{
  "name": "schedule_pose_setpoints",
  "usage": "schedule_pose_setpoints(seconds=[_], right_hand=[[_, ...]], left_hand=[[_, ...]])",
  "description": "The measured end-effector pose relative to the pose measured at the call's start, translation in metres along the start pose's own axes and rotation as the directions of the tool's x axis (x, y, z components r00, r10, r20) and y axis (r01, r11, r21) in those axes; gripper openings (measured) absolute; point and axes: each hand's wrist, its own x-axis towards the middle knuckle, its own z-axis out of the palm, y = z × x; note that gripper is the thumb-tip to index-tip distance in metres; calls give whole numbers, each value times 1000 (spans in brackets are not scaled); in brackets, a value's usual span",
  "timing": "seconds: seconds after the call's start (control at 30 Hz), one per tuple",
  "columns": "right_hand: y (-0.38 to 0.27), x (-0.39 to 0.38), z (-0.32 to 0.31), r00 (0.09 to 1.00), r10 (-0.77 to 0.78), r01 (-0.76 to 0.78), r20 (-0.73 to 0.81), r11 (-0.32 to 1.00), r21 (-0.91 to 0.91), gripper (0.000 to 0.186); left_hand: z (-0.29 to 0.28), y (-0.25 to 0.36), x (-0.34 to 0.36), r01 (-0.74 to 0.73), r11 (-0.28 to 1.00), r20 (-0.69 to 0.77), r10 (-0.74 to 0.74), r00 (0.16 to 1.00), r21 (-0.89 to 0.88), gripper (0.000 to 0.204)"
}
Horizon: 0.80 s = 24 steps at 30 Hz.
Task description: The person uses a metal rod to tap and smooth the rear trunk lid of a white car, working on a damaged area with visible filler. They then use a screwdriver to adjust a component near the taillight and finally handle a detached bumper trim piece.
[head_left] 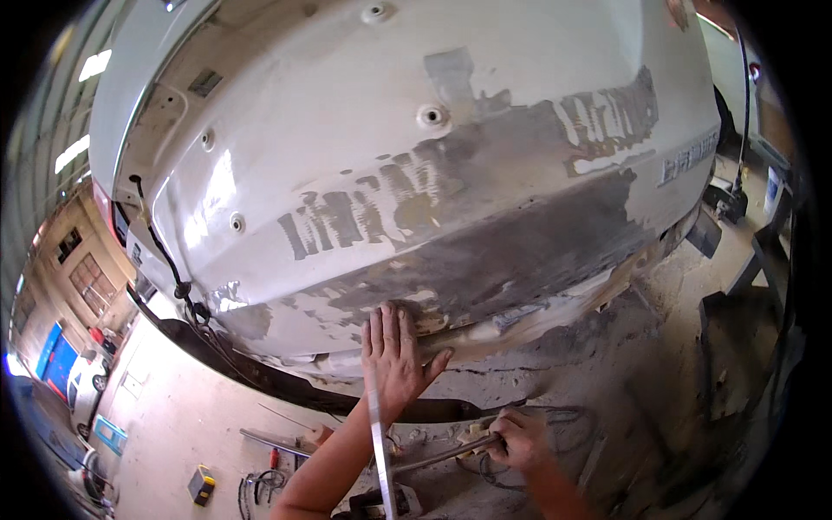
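A white car body panel (pixel 286 165), with grey and brown sanded-down patches (pixel 511 251), fills the view ahead of me. My left hand (pixel 394 354) lies against its lower part, fingers together and stretched out, thumb apart. It touches the bare patch near the bottom edge and holds nothing. Lower and to the right, my right hand (pixel 520 438) is closed round the end of a thin grey bar (pixel 440 454). The bar slants down to the left, toward my left forearm, and its far end is hidden. My right hand is apart from the panel.
A pale strip (pixel 380 451) hangs before my left forearm. On the floor lie a yellow and black box (pixel 201 485), a red-handled tool (pixel 275 458) and cables (pixel 251 492). A dark metal stand (pixel 724 347) is at right; a black cable (pixel 158 238) hangs at left.
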Motion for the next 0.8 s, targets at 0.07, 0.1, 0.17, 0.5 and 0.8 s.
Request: schedule_pose_setpoints(seconds=[0.07,0.1,0.17,0.5,0.8], right_hand=[[-3,30,-18,975,-147,169,166,977,-130,37],[-5,46,-26,953,-199,241,228,954,-176,36],[-14,82,-46,891,-267,352,366,917,-188,35],[-9,67,-110,909,-213,348,358,860,-372,33],[4,64,-102,930,-230,336,286,848,-410,30]], left_hand=[[6,2,2,-24,1000,-58,25,998,5,94],[11,5,2,-47,999,-120,46,992,-5,88],[16,8,-2,-99,995,-184,99,978,9,75],[-10,-4,12,10,997,-129,-20,991,-77,94],[21,-12,-19,-153,987,-216,141,966,-39,75]])
